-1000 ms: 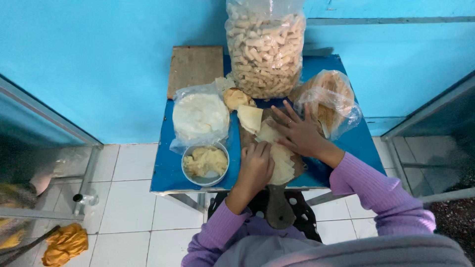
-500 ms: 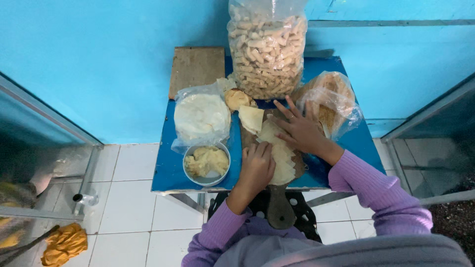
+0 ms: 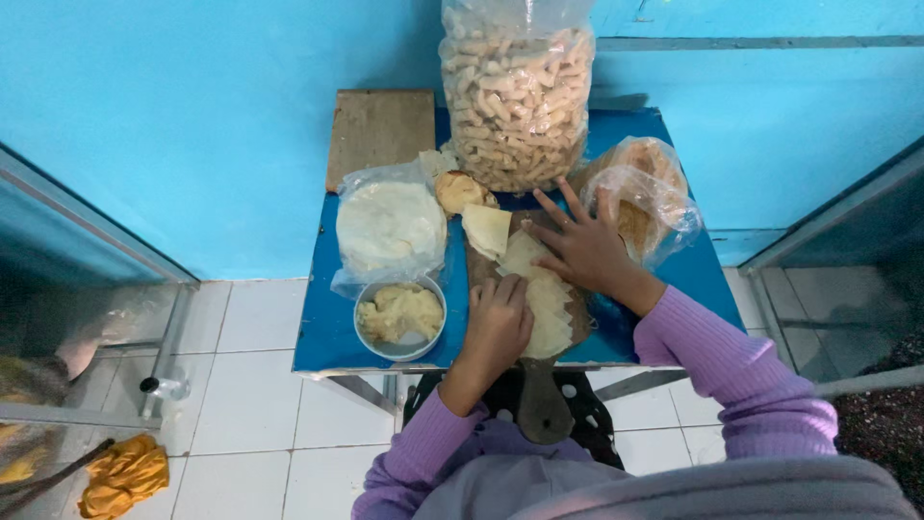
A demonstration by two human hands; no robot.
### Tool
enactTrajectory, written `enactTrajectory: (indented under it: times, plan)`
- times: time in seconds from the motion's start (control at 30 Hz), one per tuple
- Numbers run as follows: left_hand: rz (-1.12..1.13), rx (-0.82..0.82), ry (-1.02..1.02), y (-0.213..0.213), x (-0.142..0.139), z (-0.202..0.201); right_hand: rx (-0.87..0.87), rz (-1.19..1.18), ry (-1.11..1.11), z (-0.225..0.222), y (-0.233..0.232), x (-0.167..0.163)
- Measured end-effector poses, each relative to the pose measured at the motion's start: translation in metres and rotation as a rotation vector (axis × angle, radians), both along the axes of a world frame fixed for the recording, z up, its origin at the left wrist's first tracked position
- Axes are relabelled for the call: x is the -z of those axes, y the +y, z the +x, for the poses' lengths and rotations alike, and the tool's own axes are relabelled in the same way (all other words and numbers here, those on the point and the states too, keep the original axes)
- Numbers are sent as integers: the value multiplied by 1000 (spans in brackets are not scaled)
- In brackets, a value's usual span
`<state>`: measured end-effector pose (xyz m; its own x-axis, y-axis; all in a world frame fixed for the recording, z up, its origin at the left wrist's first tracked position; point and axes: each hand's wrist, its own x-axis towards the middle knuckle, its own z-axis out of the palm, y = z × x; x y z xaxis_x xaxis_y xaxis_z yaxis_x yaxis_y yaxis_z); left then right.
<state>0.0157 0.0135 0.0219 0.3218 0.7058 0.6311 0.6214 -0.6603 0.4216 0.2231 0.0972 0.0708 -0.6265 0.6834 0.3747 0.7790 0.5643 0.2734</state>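
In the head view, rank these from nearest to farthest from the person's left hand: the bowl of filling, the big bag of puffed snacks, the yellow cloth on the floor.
From the left hand:
1. Bowl of filling, just left of it on the table.
2. Big bag of puffed snacks, at the table's back edge.
3. Yellow cloth, on the floor, far lower left.

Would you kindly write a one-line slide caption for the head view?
Both hands, left hand and right hand, press pale dough sheets on a wooden board.
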Motion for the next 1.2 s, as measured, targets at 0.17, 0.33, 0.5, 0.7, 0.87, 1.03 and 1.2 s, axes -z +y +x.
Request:
enactTrajectory:
  times: [0.17,0.33,0.5,0.7,0.87,1.03,1.2]
  plan:
    - [1,7,-12,0,0,-1,39,-15,-53,-2,-2,0]
    - [9,27,-58,2,3,-1,-21,-143,211,10,-18,-11]
    - [15,33,-90,5,9,-1,-47,-236,357,24,-50,-20]
    - [-3,26,-61,6,11,-1,-16,-116,-76,-3,-62,-10]
    - [3,27,-67,7,10,-2,-61,-325,54,3,-45,1]
    - [22,35,-63,7,11,-2,-256,-393,417,14,-19,15]
    - [21,37,-65,7,13,-2,49,-411,365,5,-7,18]
